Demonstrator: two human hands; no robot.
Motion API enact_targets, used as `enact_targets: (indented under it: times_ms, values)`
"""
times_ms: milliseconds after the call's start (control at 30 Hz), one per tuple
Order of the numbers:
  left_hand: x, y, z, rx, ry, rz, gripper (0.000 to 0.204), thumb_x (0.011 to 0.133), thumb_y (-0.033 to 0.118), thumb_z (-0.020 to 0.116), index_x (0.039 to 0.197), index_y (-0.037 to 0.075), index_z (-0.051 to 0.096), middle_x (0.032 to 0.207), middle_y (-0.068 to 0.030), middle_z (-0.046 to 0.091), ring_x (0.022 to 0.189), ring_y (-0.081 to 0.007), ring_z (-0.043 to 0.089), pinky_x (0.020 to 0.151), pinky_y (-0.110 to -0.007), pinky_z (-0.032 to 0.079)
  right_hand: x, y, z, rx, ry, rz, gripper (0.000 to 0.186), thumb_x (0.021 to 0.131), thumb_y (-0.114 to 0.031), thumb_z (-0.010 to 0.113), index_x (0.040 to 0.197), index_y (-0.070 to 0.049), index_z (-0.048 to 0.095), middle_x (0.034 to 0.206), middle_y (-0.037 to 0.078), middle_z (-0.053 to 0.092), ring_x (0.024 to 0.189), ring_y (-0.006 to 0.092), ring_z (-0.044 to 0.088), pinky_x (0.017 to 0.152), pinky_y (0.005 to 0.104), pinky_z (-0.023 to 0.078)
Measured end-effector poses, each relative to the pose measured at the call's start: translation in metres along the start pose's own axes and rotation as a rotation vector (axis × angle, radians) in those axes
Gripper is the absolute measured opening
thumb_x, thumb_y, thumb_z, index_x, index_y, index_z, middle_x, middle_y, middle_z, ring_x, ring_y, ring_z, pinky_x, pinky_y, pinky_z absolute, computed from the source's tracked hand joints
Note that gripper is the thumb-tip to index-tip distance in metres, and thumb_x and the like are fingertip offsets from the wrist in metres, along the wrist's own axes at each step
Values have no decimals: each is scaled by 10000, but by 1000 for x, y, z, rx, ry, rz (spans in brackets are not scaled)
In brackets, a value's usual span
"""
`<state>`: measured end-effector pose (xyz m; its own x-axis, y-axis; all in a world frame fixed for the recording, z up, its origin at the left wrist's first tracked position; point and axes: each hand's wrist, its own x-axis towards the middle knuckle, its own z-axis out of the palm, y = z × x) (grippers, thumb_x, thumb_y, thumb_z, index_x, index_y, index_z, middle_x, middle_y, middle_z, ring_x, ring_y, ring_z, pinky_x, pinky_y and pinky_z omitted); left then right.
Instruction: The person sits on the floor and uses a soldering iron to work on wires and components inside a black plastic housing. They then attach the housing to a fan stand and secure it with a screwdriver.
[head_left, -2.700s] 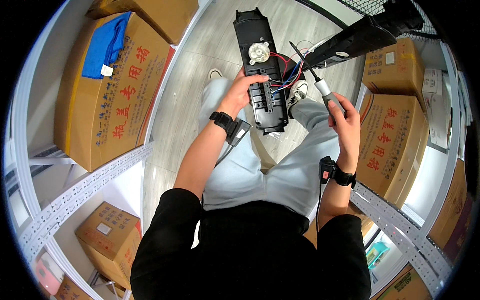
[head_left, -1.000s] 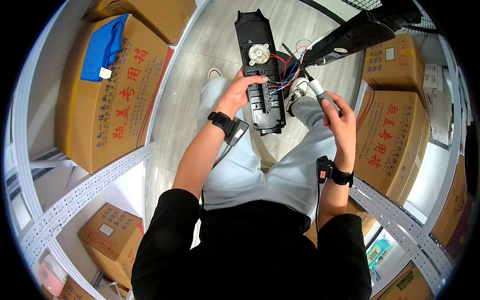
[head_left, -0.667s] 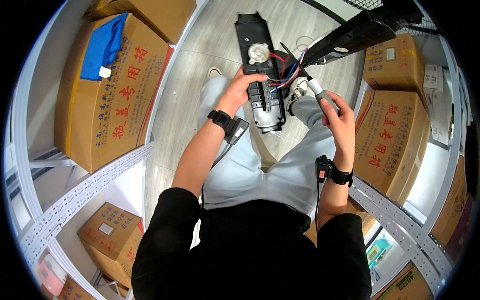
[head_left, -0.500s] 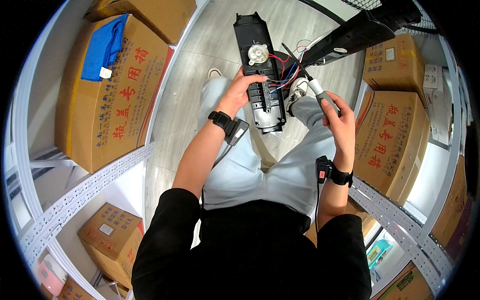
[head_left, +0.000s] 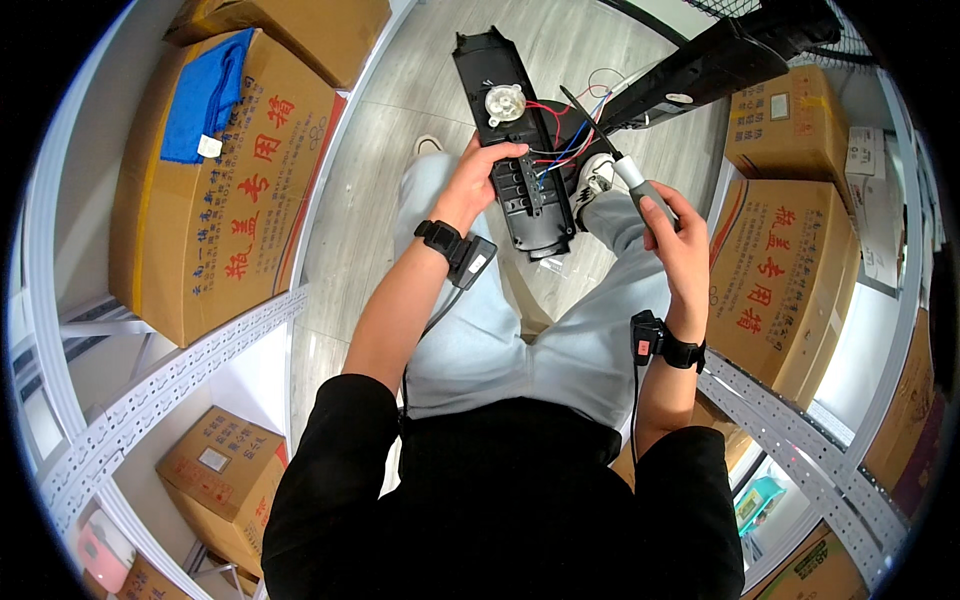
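My left hand [head_left: 475,182] grips the left edge of a long black plastic housing [head_left: 540,225], its fingertips on the black terminal strip [head_left: 520,186] across the middle. A round clear part [head_left: 506,103] sits in the upper half of the housing. Red, blue and white wires [head_left: 572,150] run from the strip toward a black tubular frame [head_left: 700,82]. In my right hand [head_left: 672,228] is a screwdriver [head_left: 630,172] with a grey and white handle. Its dark shaft points up and left, apart from the strip, with the tip close to the wires.
Metal shelving with cardboard boxes [head_left: 235,190] stands on the left, a blue cloth [head_left: 208,95] on the top one. More boxes [head_left: 775,270] line the right shelf. My legs and shoes [head_left: 595,178] are below the housing on the grey plank floor [head_left: 400,80].
The housing has tilted, its upper end swinging left and its lower end slightly right, with my left hand still on it. The screwdriver has shifted slightly left.
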<state>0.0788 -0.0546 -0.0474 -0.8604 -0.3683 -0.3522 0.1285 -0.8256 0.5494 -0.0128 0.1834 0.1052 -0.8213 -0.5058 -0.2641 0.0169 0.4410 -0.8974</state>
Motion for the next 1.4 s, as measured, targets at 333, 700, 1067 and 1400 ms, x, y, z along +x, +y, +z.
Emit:
enact_targets:
  times_ms: [333, 700, 1067, 1400]
  values:
    - [-6, 1, 1, 45, -68, 15, 436, 786, -76, 686, 1199, 15, 579, 1037, -100, 700, 899, -226, 706, 807, -375, 595, -1, 0, 1, 33, -14, 18, 321, 915, -215, 712, 1149, 1, 674, 688, -29, 574, 578, 47, 504, 523, 210, 384]
    - [1, 1, -6, -86, 15, -2, 386, 791, -46, 693, 1162, -8, 593, 1016, -119, 695, 872, -245, 707, 794, -396, 606, -1, 2, 1, 43, -4, 17, 320, 918, -215, 709, 1145, 7, 674, 759, -19, 603, 593, 45, 512, 529, 208, 400]
    - [0, 0, -4, -2, -40, 30, 452, 789, -94, 680, 1215, 11, 572, 1053, -107, 695, 914, -230, 703, 823, -374, 592, -2, 5, 3, 47, -22, 2, 324, 913, -208, 714, 1152, 6, 671, 740, -24, 601, 588, 44, 512, 525, 207, 399]
    - [-1, 0, 0, 29, -70, 36, 474, 779, -100, 679, 1225, 8, 560, 1067, -116, 691, 924, -239, 701, 830, -388, 589, 13, 0, 20, 24, -24, -100, 325, 895, -161, 697, 1197, -44, 667, 893, 8, 637, 610, 48, 540, 527, 206, 409]
